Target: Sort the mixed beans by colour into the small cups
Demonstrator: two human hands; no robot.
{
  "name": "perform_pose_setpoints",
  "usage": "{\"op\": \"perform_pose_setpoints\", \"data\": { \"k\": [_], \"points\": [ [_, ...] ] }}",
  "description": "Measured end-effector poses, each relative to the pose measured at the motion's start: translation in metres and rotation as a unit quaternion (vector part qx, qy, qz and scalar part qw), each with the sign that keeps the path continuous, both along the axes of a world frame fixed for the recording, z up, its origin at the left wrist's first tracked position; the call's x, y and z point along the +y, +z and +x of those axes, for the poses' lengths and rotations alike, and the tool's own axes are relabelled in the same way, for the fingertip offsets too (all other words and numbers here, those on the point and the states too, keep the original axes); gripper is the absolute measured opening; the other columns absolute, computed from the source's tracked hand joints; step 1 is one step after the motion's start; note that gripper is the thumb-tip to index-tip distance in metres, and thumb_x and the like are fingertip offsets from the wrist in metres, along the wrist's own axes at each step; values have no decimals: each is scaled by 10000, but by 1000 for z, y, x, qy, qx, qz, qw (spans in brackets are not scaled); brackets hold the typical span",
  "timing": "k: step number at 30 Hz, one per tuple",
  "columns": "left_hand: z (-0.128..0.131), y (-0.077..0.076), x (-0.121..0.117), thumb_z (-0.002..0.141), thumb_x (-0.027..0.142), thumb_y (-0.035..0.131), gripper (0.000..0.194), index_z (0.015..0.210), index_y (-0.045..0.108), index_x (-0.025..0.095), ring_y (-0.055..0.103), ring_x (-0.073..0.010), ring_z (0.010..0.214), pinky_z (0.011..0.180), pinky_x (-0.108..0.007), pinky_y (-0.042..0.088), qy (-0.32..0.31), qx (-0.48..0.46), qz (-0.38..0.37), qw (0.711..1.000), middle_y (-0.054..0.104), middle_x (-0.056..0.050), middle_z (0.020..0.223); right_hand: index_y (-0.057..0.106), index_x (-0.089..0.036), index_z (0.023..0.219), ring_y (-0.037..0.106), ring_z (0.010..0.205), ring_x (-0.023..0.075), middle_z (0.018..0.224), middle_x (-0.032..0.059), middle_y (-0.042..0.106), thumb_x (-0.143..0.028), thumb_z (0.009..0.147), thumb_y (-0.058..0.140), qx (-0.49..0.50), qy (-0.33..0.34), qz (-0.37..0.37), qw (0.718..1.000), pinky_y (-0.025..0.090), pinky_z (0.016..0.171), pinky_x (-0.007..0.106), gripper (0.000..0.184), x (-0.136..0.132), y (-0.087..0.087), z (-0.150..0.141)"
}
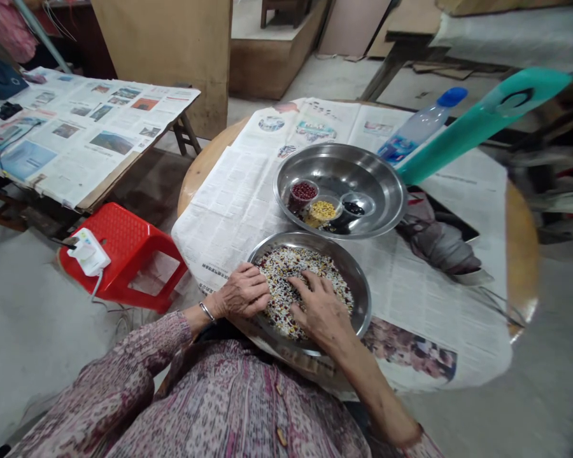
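Observation:
A steel bowl [356, 280] full of mixed beans and grains [298, 264] sits at the near edge of a round table covered in newspaper. My left hand [242, 292] rests on the bowl's left rim with fingers curled onto the mix. My right hand [318, 305] lies in the bowl, fingers spread flat over the beans. Behind it a larger steel basin [382, 184] holds three small cups: red beans [304, 191], yellow beans [323, 210] and black beans [353, 208].
A plastic water bottle [423, 127] and a teal object [477, 121] lie at the table's far right. A dark cloth [437, 245] lies right of the bowls. A red stool [124, 254] with a white power strip stands to the left, beside another newspaper-covered table [76, 140].

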State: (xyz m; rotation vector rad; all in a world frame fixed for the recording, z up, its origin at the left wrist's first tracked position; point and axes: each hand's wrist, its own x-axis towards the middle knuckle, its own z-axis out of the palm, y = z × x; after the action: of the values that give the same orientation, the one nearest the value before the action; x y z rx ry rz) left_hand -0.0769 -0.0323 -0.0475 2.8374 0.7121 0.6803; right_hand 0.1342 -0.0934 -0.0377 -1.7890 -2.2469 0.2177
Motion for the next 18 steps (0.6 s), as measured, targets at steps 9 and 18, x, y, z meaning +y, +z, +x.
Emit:
{"op": "perform_pose_setpoints", "data": {
  "k": [9, 18],
  "points": [
    [0, 0, 0, 960, 266, 387, 290, 713, 523, 200, 490, -171, 746, 860, -379, 365, 1, 6, -4, 1000, 590, -27, 722, 592, -200, 781, 563, 757, 149, 804, 27, 608, -87, 796, 474, 73, 27, -74, 994, 430, 732, 275, 164, 4, -5, 7],
    [1, -2, 0, 956, 259, 401, 265, 725, 518, 202, 490, -177, 747, 860, -382, 367, 3, 8, -16, 1000, 577, -26, 709, 637, -214, 881, 572, 828, 157, 873, 36, 614, -65, 862, 452, 73, 130, -92, 985, 448, 737, 274, 238, -29, -6, -4]
  ]
}}
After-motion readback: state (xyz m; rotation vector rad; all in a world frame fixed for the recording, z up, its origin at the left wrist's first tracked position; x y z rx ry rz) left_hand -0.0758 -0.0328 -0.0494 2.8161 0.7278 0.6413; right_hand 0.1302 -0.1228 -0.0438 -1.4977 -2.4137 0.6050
